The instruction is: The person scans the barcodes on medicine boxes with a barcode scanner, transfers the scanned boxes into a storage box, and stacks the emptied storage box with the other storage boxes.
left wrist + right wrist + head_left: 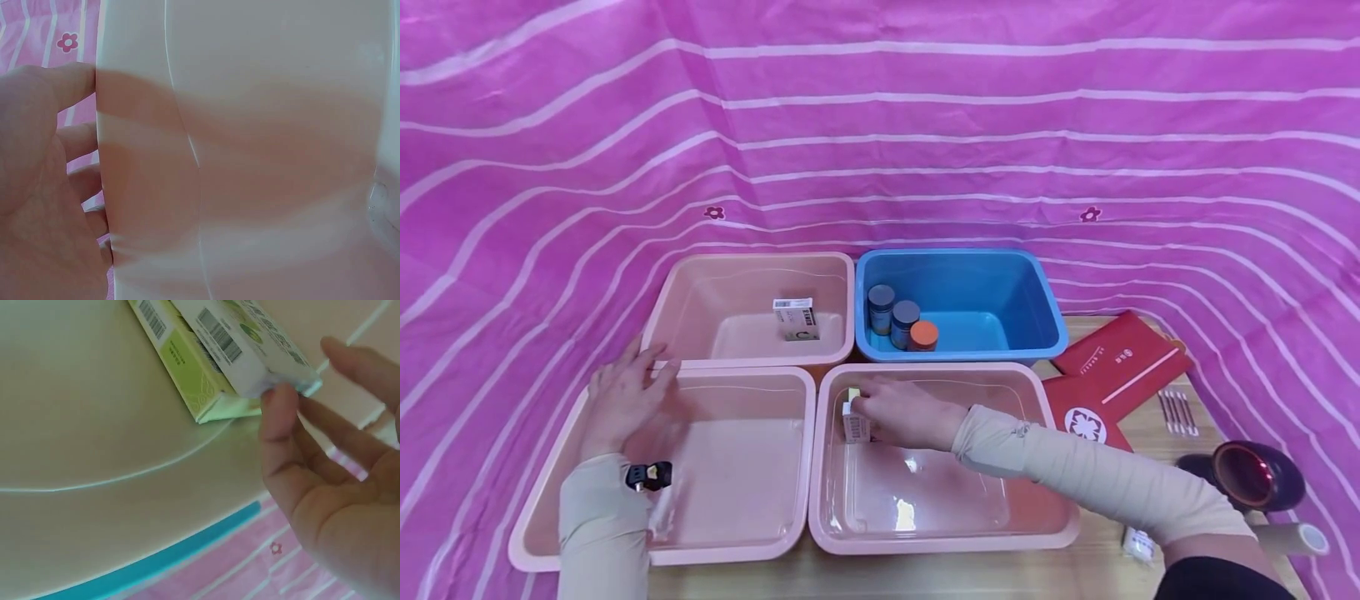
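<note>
Right fingers (284,419) loosely extended, thumb tip against the corner of a white box (250,344); no firm pinch evident. Right hand (898,411) reaching into the near-right pink bin (1067,521), at its far-left corner. White box lying against a green box (187,375), both leaned in that corner by the bin wall; barcodes visible on each. From the head view, white box (855,427) just under the fingertips, green box (853,393) peeping above them.

Left fingers (78,140) straight and slightly spread, wrapped flat over the outer rim of the near-left pink bin (144,187). Left hand (625,392) resting on that bin's far-left corner (587,400), holding nothing else. Small black device strapped at the left wrist (649,476).

Beyond: far-left pink bin (658,321) with one white carton (797,318) standing inside. Blue bin (1037,292) beside it, holding two grey-capped jars (892,310) and an orange-capped jar (923,335) along its left wall.

Right of the bins, on the wooden table (1150,417): red envelopes (1120,358), a few forks (1176,411), a dark purple bowl (1255,475), a tape roll (1303,540). Pink striped cloth (880,125) all around the back.
</note>
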`<state>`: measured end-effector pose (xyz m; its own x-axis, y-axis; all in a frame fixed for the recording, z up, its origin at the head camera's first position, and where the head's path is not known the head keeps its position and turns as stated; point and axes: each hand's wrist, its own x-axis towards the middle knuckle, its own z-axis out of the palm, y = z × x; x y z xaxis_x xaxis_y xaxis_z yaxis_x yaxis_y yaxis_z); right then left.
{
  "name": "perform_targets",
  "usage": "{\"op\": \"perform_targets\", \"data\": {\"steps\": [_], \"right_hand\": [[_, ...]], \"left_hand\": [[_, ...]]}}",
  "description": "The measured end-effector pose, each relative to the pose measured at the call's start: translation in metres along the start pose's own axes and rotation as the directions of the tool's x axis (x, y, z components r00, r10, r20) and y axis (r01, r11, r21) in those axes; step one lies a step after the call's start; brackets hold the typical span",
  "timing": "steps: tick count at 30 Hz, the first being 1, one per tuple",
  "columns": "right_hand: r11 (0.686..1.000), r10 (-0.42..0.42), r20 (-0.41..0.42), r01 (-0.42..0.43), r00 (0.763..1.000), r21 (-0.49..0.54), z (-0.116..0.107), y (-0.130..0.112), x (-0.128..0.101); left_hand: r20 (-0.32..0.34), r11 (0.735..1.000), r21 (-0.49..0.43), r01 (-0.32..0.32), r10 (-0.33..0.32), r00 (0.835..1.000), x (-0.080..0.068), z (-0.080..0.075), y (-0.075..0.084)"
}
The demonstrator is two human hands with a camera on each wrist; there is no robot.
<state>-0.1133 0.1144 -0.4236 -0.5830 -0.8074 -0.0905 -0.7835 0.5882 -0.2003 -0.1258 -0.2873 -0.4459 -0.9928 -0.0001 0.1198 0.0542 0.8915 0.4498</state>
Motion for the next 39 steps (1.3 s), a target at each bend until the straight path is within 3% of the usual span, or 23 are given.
{"op": "perform_targets", "data": {"steps": [5, 13, 18, 23, 30, 39], "right_hand": [[0.996, 0.070, 0.018, -0.071, 0.997, 0.048, 0.005, -0.004, 0.004], [0.999, 0.048, -0.023, -0.049, 0.999, -0.017, -0.001, -0.004, -0.002], [0.997, 0.066, -0.068, -0.064, 0.995, 0.040, -0.026, -0.001, -0.024], [0.977, 0.146, -0.145, -0.120, 0.979, 0.176, -0.058, 0.011, -0.067], [0.924, 0.310, -0.298, -0.211, 0.903, 0.320, -0.089, 0.033, -0.149], [0.917, 0.398, -0.490, -0.321, 0.776, 0.236, -0.093, 0.057, -0.240]], "left_hand": [[-0.002, 1.000, 0.000, -0.002, 0.002, 1.000, 0.000, 0.000, 0.000], [0.005, 1.000, 0.000, 0.000, 0.000, 1.000, -0.001, -0.001, 0.000], [0.013, 1.000, -0.005, 0.006, -0.006, 1.000, 0.000, -0.002, 0.001], [0.024, 1.000, -0.005, 0.010, -0.010, 1.000, 0.000, -0.002, 0.000], [0.021, 1.000, 0.004, 0.002, -0.002, 1.000, 0.001, -0.003, -0.001], [0.025, 1.000, -0.002, -0.004, 0.004, 1.000, 0.000, -0.001, -0.001]]}}
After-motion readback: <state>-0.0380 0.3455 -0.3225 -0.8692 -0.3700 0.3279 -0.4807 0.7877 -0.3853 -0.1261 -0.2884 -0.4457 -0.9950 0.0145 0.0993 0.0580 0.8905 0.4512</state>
